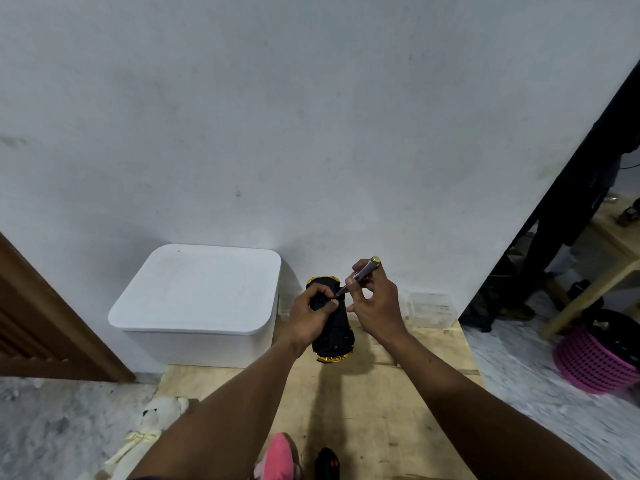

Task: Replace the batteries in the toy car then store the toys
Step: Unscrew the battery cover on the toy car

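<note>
The left hand (313,311) grips the upturned toy car (332,323) above the wooden board (363,410), its long axis pointing away from the person. The right hand (375,299) pinches a screwdriver (360,275), tip slanting down-left onto the car's underside.

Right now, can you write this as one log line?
left hand: holds toy car | right hand: screwdriver tip on car | box: lid on

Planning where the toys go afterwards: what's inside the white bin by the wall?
Cannot tell. The white bin has its lid shut, flat on top, covering the inside. Nothing rests on the lid.
</note>
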Tool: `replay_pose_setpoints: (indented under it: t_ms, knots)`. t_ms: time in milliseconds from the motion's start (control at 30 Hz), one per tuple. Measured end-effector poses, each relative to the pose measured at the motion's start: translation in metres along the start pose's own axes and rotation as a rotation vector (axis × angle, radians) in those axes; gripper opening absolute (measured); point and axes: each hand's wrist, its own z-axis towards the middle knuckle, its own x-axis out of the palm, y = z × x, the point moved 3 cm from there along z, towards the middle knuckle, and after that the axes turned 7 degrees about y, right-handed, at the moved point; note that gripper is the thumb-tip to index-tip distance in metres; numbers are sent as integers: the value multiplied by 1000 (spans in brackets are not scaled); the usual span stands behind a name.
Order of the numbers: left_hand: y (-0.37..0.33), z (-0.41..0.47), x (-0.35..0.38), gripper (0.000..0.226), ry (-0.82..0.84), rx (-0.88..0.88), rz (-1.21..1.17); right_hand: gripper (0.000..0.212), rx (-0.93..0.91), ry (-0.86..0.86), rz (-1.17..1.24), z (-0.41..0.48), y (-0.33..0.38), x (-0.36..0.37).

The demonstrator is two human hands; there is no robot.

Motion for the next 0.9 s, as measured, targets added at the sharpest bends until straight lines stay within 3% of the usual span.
replay_pose_setpoints:
  t_ms: [900]
  knots:
    - [2, 0, 2, 9, -24, -4, -8, 21, -63, -20, -124, -4, 2, 7]
